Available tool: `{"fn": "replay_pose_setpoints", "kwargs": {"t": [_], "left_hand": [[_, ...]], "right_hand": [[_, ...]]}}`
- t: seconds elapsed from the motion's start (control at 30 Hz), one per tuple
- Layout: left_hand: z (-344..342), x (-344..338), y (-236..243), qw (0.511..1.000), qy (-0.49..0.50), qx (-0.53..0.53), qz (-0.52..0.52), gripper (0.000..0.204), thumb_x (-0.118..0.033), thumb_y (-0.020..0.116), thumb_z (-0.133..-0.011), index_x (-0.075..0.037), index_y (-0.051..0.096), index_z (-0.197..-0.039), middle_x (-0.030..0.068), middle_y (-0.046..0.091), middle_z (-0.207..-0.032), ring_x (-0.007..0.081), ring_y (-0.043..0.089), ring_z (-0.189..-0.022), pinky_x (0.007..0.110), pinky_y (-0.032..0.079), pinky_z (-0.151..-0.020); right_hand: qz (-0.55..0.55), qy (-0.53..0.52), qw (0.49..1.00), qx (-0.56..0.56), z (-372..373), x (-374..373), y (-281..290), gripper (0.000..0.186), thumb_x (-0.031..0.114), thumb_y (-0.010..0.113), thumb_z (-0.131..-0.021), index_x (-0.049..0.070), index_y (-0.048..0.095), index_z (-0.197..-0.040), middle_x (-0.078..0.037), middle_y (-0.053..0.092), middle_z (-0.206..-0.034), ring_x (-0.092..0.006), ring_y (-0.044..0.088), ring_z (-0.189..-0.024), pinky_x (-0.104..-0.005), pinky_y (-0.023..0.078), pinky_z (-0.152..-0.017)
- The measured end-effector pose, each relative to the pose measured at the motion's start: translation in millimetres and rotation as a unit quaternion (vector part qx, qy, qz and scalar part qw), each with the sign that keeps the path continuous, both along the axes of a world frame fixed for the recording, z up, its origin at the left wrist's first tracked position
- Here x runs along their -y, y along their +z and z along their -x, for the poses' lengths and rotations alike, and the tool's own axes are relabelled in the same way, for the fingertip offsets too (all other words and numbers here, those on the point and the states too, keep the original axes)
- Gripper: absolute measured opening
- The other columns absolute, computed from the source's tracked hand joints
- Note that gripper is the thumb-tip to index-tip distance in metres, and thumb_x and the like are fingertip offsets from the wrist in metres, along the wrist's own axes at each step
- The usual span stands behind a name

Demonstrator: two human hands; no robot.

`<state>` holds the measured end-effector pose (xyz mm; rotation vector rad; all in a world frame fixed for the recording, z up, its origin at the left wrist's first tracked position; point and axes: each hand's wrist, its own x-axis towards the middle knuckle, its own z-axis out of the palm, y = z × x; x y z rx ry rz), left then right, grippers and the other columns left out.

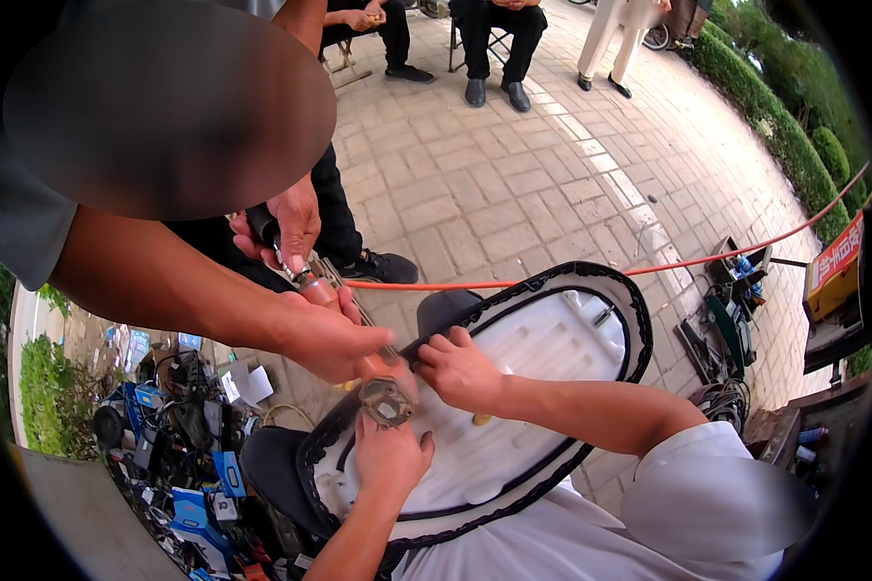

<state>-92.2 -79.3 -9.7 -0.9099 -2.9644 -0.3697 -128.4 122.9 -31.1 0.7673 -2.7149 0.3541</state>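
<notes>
An upturned seat with a white plastic base [543, 353] and a black cover [642, 334] folded round its rim lies before me. My right hand [455, 368] is closed, its fingers curled on the cover at the far left edge. My left hand [392, 455] rests over the near left part of the base, thumb spread, fingertips partly hidden by an orange air tool [388, 373]. A co-worker on the left grips this tool between my two hands. One co-worker hand [334, 339] is round its body; the other co-worker hand [295, 223] is farther back near the hose fitting.
An orange hose [446, 286] runs from the tool across the paving to the far right. Mixed parts and blue boxes [199, 523] are heaped at left. Tools [722, 329] lie on the right by a yellow machine [833, 281]. Several people sit or stand beyond.
</notes>
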Motion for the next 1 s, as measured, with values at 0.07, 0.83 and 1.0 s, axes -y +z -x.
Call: {"fn": "replay_pose_setpoints", "kwargs": {"t": [0.07,0.83,1.0], "left_hand": [[0,-1,2,1.0,0.0,0.004,-0.001,0.075,-0.035,0.08,-0.072,0.009,0.055,-0.128,0.0261,0.057,-0.129,0.0442,0.053,-0.119,0.052,0.041,-0.106],[1,-2,-6,1.0,0.009,0.028,-0.006,0.076,-0.031,0.081,-0.069,0.005,0.055,-0.131,0.0274,0.054,-0.13,0.0438,0.051,-0.119,0.052,0.042,-0.106],[-1,-3,6,1.0,0.002,0.019,-0.009,0.074,-0.033,0.079,-0.072,0.004,0.057,-0.133,0.0257,0.053,-0.136,0.0396,0.048,-0.129,0.049,0.041,-0.108]], "right_hand": [[0.0,0.002,1.0,-0.005,0,0,0,0.014,0.015,0.063,-0.077,0.007,0.069,-0.087,-0.005,0.052,-0.09,-0.0248,0.05,-0.094,-0.0431,0.036,-0.084],[-0.022,-0.012,1.0,0.005,-3,0,-5,0.009,0.017,0.062,-0.079,0.01,0.067,-0.081,-0.004,0.053,-0.093,-0.0236,0.049,-0.1,-0.0466,0.036,-0.087],[-0.03,-0.017,0.999,0.014,-8,-1,5,0.018,0.015,0.061,-0.08,0.007,0.07,-0.093,-0.005,0.052,-0.092,-0.0247,0.05,-0.097,-0.0461,0.036,-0.089]]}}
